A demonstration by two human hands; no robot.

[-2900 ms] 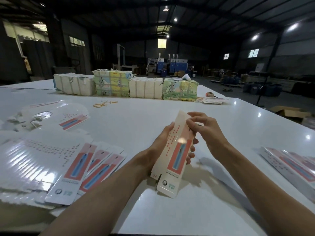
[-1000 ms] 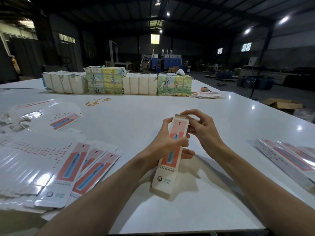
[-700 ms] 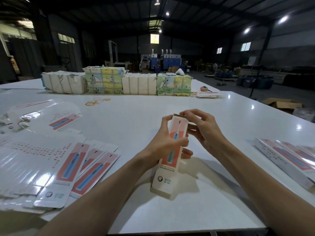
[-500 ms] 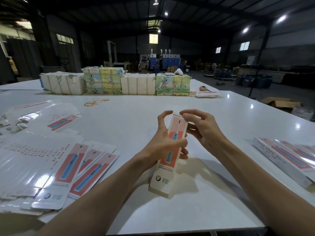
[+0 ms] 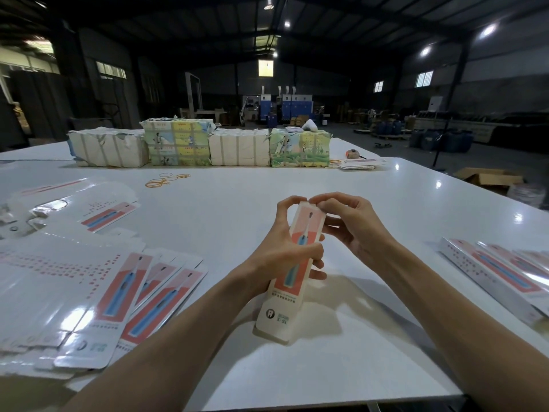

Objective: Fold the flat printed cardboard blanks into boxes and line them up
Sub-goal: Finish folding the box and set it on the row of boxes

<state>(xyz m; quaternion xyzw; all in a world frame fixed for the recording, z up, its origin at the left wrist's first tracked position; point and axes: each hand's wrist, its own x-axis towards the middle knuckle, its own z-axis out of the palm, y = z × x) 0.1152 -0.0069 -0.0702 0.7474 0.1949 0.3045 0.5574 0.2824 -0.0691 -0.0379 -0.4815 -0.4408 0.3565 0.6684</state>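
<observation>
Right fingertips [image 5: 320,204] pinch the top end of the box [image 5: 307,226], thumb and index curled onto the top edge. Left index fingertip [image 5: 292,200] hooks over the same end from the other side. Left hand [image 5: 282,257] wraps the box at about mid-length: thumb across the printed front, other fingers behind. Right hand [image 5: 355,230] sits just beside the upper right edge, spare fingers loosely curled under.

Box is tilted, top end away from the person, bottom end down at the table [image 5: 237,209], centre front. Can't tell if it actually touches, or if the top flap is fully tucked.

Left of the hands is a fanned stack of flat blanks [image 5: 118,295], print side up. Loose blanks [image 5: 110,214] lie further back on the left. At the right edge, finished boxes [image 5: 499,272] lie side by side in a row. Rubber bands [image 5: 166,179] lie mid-table behind. Along the far edge is a row of strapped bundles [image 5: 237,147], some white, some colour-printed. A carton [image 5: 487,178] sits on the floor off to the right.
</observation>
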